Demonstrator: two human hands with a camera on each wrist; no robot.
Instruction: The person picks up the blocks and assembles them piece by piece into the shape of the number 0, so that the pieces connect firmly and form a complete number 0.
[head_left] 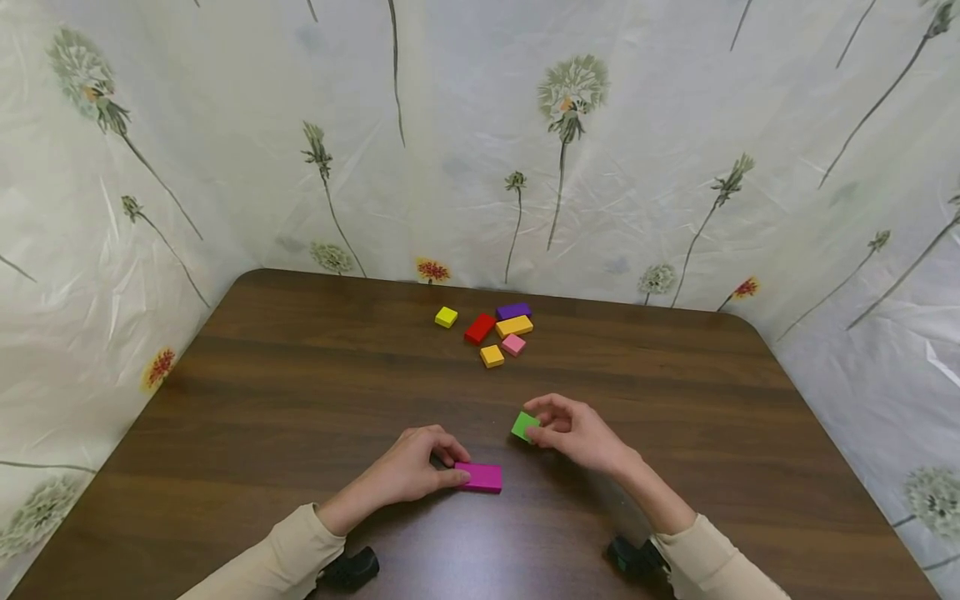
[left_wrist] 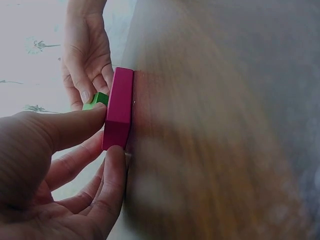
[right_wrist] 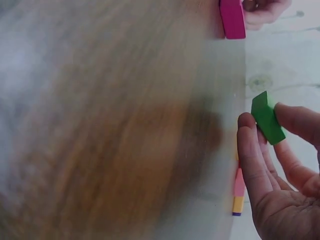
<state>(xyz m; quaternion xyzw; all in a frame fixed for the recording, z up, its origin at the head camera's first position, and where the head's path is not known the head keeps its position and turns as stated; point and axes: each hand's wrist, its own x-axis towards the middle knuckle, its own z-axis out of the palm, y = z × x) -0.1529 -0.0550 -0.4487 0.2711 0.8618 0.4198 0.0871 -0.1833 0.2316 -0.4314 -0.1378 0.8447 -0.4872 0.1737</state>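
A flat magenta block (head_left: 480, 477) lies on the wooden table, long side running left to right. My left hand (head_left: 416, 468) grips its left end; in the left wrist view the thumb is on its top face and a fingertip at its end. Further right and back, my right hand (head_left: 576, 432) pinches a small green block (head_left: 525, 426) between thumb and fingers. In the right wrist view the green block (right_wrist: 268, 118) is tilted and appears raised off the table. The two blocks are apart.
Toward the back of the table (head_left: 337, 367) sit several blocks: yellow (head_left: 446, 317), red (head_left: 480, 328), purple (head_left: 513, 311), long orange (head_left: 514, 326), pink (head_left: 513, 344) and short orange (head_left: 492, 357). A dandelion-patterned curtain (head_left: 465, 125) hangs behind the table and along both sides.
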